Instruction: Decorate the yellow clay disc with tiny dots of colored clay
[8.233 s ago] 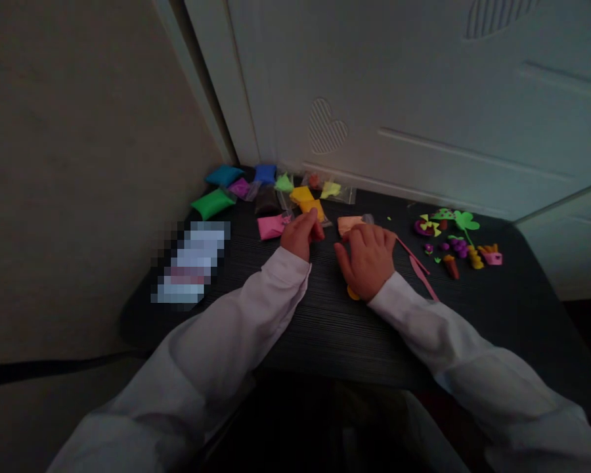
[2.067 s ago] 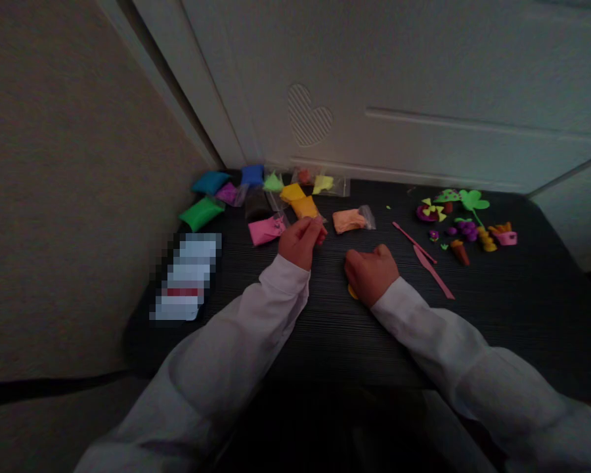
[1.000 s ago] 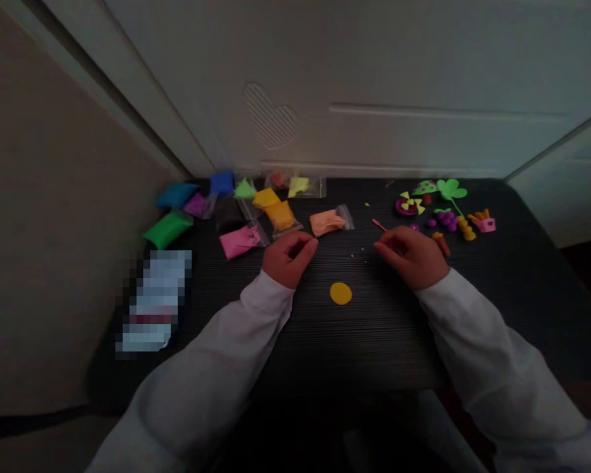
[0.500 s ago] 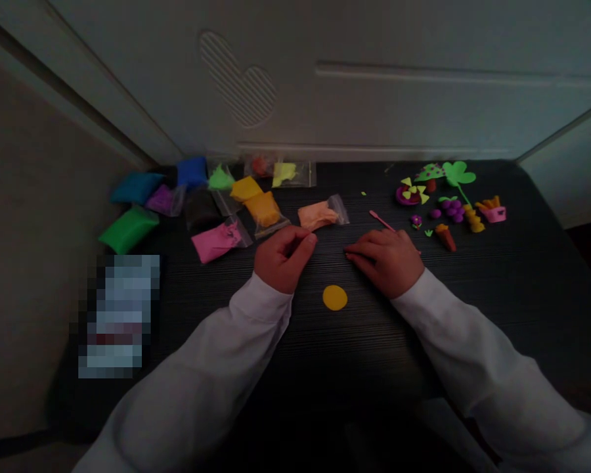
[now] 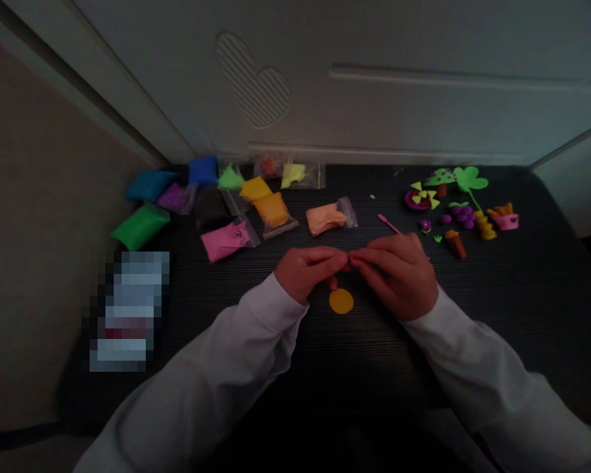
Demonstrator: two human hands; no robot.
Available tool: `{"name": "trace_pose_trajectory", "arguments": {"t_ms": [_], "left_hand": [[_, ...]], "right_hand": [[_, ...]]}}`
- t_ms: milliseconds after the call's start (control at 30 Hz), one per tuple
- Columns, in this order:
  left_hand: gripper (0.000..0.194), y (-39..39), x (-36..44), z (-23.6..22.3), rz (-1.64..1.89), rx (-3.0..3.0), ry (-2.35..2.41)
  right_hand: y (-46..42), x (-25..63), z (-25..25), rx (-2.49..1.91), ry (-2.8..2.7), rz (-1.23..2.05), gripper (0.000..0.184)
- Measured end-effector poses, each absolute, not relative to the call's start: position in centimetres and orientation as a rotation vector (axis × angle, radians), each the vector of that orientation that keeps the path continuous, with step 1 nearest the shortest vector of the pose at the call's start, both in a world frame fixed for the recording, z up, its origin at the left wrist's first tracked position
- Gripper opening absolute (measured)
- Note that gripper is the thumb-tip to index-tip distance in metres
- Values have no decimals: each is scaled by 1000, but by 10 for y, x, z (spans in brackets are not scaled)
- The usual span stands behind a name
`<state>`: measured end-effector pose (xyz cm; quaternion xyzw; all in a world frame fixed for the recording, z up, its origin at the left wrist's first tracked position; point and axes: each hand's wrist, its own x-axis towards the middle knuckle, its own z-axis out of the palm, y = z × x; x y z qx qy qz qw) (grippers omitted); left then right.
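My left hand (image 5: 311, 270) and my right hand (image 5: 398, 274) meet at the fingertips over the dark table, both pinched closed. Anything between the fingertips is too small and dim to make out. Just below them a flat yellow clay disc (image 5: 341, 301) lies on the table. Beyond my right hand is a thin pink clay tool (image 5: 389, 223), its near end hidden behind the fingers. An open bag of peach clay (image 5: 326, 219) rests past my left hand.
Bags of coloured clay, among them pink (image 5: 224, 241), orange (image 5: 272, 210) and green (image 5: 141, 226), lie at the back left. Small clay models, including purple grapes (image 5: 463, 215) and a pink cup of fries (image 5: 505, 219), stand at right. A phone (image 5: 131, 309) sits at left; a white panel (image 5: 374, 118) rises behind.
My hands have come together from apart, fingertips now touching just above the yellow disc. The whole view has shifted slightly, with things on the table appearing a little further right.
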<state>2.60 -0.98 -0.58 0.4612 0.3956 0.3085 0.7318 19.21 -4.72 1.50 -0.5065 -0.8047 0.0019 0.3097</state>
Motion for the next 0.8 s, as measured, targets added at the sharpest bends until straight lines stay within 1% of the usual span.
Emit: {"name": "trace_pose_trajectory", "arguments": {"t_ms": [133,267,500,633,800], "left_hand": [[16,-12,29,-7,639,741,780],[15,-10,29,-5,642,590,779],[14,-5,24,-2,640,514,746],[17,-4,23,-4,637,517,718],[18,-4,23,-4,614,558,709]], "right_hand": [[-47,191,13,-1304,-2131,5,19],[-48,189,13,-1289,-2109,36,22],[-49,183,16,-1304,-2016,97,27],[-48,180,14,-1276,-2076,134,32],[-47,182,10,-1219,-2154,138,32]]}}
